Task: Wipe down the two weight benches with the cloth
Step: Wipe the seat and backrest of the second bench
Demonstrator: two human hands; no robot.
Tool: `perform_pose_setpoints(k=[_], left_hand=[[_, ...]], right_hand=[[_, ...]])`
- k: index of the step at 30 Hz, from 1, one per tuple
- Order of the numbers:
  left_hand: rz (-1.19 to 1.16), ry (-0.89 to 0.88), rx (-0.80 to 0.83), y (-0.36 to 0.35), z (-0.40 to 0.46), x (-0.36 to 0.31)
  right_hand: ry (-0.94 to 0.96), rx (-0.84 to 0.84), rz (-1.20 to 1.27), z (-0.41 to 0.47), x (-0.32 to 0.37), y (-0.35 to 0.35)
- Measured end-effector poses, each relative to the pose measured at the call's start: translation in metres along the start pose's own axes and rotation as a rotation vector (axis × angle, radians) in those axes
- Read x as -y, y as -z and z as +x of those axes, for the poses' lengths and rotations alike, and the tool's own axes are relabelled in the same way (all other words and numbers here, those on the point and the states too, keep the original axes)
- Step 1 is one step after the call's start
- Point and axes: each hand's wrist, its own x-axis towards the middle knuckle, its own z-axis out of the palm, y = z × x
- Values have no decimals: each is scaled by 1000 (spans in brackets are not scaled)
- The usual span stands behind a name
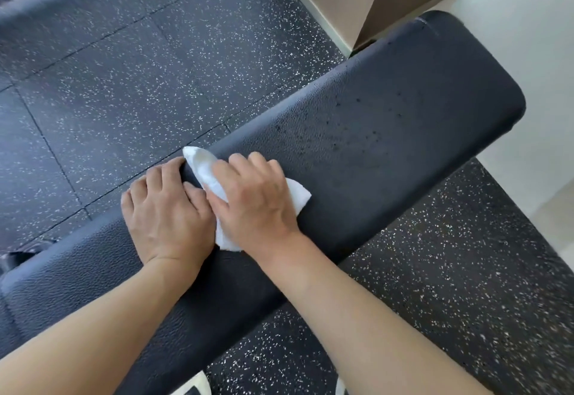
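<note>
A black padded weight bench (388,121) runs from the lower left to the upper right of the head view, with small dark spots on its far half. A white cloth (203,167) lies on the pad near the middle. My right hand (254,202) lies on top of the cloth and presses it onto the pad, its fingers bent over it. My left hand (164,211) rests on the pad beside it, with its fingers curled over the bench's far edge. Only this one bench is in view.
Black rubber floor tiles (124,68) with white flecks surround the bench. A beige wall corner with a white skirting (341,6) stands at the top right, close to the bench's far end. Pale flooring (528,37) lies at the right.
</note>
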Motion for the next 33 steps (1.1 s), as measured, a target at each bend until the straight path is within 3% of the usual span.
perform_pose_setpoints(k=[4, 7, 9, 11, 12, 15, 19, 22, 26, 30, 33], left_hand=[[24, -16, 0, 0, -1, 1], [16, -13, -18, 0, -1, -1], [17, -8, -24, 0, -1, -2], [8, -5, -26, -1, 0, -1], [3, -2, -24, -1, -1, -1], [2, 3, -17, 0, -2, -1], [4, 19, 13, -1, -2, -2], [3, 30, 8, 0, -2, -2], [36, 14, 5, 1, -2, -5], [32, 18, -25, 1, -3, -5], [19, 15, -27, 0, -2, -4]], right_hand=[[94, -35, -123, -11, -72, 35], [-128, 71, -361, -8, -155, 71], [-295, 26, -330, -7, -177, 84], [-373, -140, -231, -1, -153, 80], [-360, -142, -224, 6, -131, 72], [-201, 41, -260, 26, -63, 29], [-68, 32, -58, 39, 6, -17], [5, 42, 4, 40, 7, -19], [127, -37, -2, 20, -55, 16], [-118, -103, -139, 17, -156, 68], [-324, -149, -182, 24, -172, 80]])
